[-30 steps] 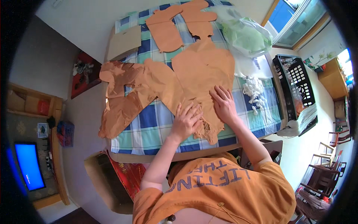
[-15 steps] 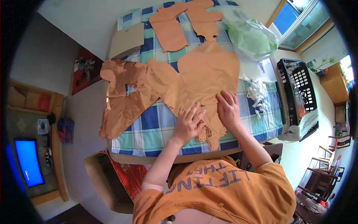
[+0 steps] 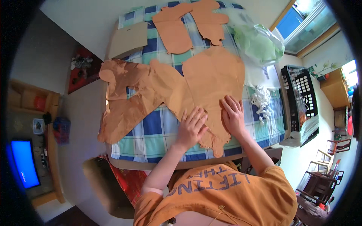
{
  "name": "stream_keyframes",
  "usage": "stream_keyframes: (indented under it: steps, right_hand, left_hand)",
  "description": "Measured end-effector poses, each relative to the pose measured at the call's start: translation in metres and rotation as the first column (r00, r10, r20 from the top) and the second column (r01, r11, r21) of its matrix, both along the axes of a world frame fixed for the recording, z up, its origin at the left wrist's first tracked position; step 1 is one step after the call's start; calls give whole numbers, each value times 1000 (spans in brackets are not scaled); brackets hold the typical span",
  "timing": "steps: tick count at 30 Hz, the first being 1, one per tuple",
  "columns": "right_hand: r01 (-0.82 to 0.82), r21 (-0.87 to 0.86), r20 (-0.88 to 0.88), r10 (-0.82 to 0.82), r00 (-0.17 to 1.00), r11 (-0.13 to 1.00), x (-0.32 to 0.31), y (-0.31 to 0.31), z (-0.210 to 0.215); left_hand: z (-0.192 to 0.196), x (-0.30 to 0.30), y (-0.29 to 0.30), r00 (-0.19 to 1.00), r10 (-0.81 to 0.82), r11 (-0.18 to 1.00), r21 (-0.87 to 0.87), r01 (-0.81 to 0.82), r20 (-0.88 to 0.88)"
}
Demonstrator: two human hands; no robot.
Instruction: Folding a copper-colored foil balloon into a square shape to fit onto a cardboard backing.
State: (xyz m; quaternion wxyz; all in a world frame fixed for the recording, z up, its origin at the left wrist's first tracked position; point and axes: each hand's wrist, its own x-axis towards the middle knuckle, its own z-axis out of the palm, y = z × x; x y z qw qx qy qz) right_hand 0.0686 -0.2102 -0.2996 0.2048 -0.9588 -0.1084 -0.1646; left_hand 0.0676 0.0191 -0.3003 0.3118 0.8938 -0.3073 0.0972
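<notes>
Filling mid-frame, the checked cloth (image 3: 160,116) carries copper foil (image 3: 215,75), whose narrow end, lower centre, nears the cloth's front edge. The left hand (image 3: 191,128) lies open on the foil, fingers loosely spread, holding nothing; the right hand (image 3: 233,116) rests along its right edge, whether pinching I can't tell. Cloth shows either side, white bits (image 3: 261,100) at right.
</notes>
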Motion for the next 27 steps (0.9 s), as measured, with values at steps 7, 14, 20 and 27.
stream_keyframes:
  steps: [7,14,20,27]
  right_hand:
    - [-177,4,28,176,984,984,117,19,45]
    - [-321,-123,2,323,946,939,270,82,5]
    - [-364,-188,27,375,927,912,308,77,-26]
    - [-381,-27,152,380,912,924,317,84,-18]
  left_hand:
    - [46,124,28,976,87,993,62,-102,200]
    - [3,261,26,952,147,975,123,-185,267]
    - [-4,293,26,981,106,962,232,-142,161]
    - [13,323,36,951,228,969,-45,-242,-210]
